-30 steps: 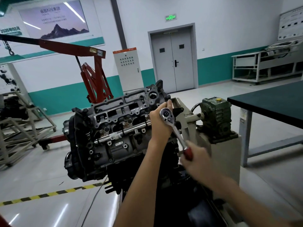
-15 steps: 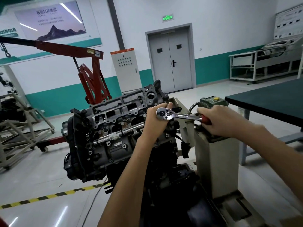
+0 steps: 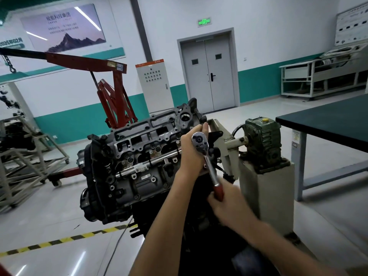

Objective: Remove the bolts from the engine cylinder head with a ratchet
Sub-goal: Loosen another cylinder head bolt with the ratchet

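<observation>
Left hand (image 3: 192, 154) is up at the near end of the engine head (image 3: 143, 148), forearm reaching straight up from below. Its fingers are curled round the head end of the ratchet (image 3: 208, 162), with one fingertip poking up past it. Can't see the bolt itself, those fingers and the ratchet head cover it.

The handle slopes down and to the right from there. The right hand (image 3: 229, 204) has its fingers wrapped tight on the red grip, a bit blurry, wrist low.

Room-wise, the beige stand (image 3: 266, 196) with the green gearbox (image 3: 262, 142) sits just right of the right-hand fingers, so that side is tight. Below the fingers there's only the dark engine block. Left of the left-hand fingers is the open face of the engine head. The dark tabletop (image 3: 328, 118) is well off to the right, edge toward the stand.
</observation>
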### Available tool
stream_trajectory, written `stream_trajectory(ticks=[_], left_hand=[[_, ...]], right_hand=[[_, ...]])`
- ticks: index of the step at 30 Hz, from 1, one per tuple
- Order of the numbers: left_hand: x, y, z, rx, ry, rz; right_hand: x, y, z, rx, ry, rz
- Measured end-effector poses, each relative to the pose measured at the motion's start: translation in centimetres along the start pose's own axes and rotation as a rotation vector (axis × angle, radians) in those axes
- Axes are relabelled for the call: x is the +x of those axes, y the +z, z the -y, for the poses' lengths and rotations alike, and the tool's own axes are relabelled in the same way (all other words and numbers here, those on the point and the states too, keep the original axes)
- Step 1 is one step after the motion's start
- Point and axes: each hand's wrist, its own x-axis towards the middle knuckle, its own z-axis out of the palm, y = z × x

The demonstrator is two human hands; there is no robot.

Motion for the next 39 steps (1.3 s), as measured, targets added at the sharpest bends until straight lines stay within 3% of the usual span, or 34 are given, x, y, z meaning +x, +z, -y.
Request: stream_trajectory(ticks=[5, 8, 11, 16, 19, 21, 26, 29, 32, 37, 39], left_hand=[[0.9, -2.1, -0.8, 0.269, 0.083, 0.284], [1.1, -2.2, -0.8, 0.262, 0.093, 0.286], [0.5, -1.1, -0.2, 0.131, 0.093, 0.124], [-0.3, 1.0, 0.3, 0.003, 0.080, -0.128], [-0.2, 1.3, 0.0, 0.038, 0.100, -0.196], [-0.2, 1.0, 0.0, 0.019, 0.087, -0.146], [0.5, -1.2, 0.2, 0.156, 0.096, 0.155], [1.1, -1.8, 0.2, 0.216, 0.113, 0.230], [0.7, -1.0, 0.3, 0.126, 0.091, 0.113], [-0.1, 1.4, 0.5, -0.055, 0.045, -0.166], [0.0, 1.7, 0.3, -0.014, 0.036, -0.234]], right_hand=[[6.1, -11.4, -0.2, -0.684, -0.220, 0.313], [8.8, -13.1, 1.3, -0.897, -0.374, 0.260], [6.5, -11.2, 0.0, -0.712, -0.259, 0.222], [-0.4, -1.1, -0.2, -0.030, -0.011, 0.000], [-1.3, 3.3, 1.3, 0.241, 0.081, -0.006], [-0.9, 1.5, 1.1, 0.143, 0.048, 0.018], [3.9, -9.9, 0.1, -0.518, -0.184, 0.263], [7.3, -13.0, 1.2, -0.819, -0.329, 0.245], [5.9, -11.1, 0.1, -0.715, -0.234, 0.203], [-0.2, -1.5, -0.7, -0.117, -0.032, -0.096], [-1.0, 2.4, 0.3, 0.110, 0.035, -0.095]])
